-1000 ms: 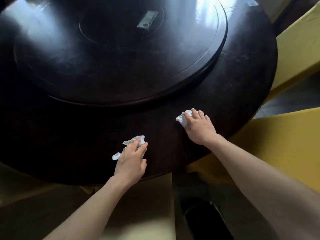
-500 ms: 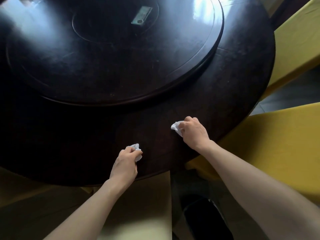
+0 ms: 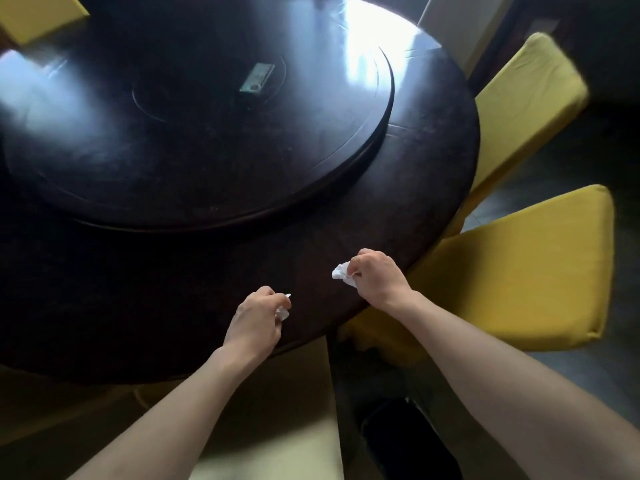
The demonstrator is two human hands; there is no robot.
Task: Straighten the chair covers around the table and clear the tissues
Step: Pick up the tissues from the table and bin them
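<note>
While both hands hover over the near edge of the dark round table (image 3: pixel 433 174), each is closed on a crumpled tissue.

Left hand (image 3: pixel 254 318): fisted around a white tissue (image 3: pixel 283 311), only a scrap showing past the fingers.
Right hand (image 3: pixel 375 280): pinching a larger white tissue wad (image 3: pixel 341 273) that sticks out to its left.
Turntable (image 3: pixel 207 133): raised disc on the table, a small flat object (image 3: pixel 257 77) near its middle.
Chair covers (image 3: pixel 519 271): yellow, on chairs tucked at the table's right side.
</note>
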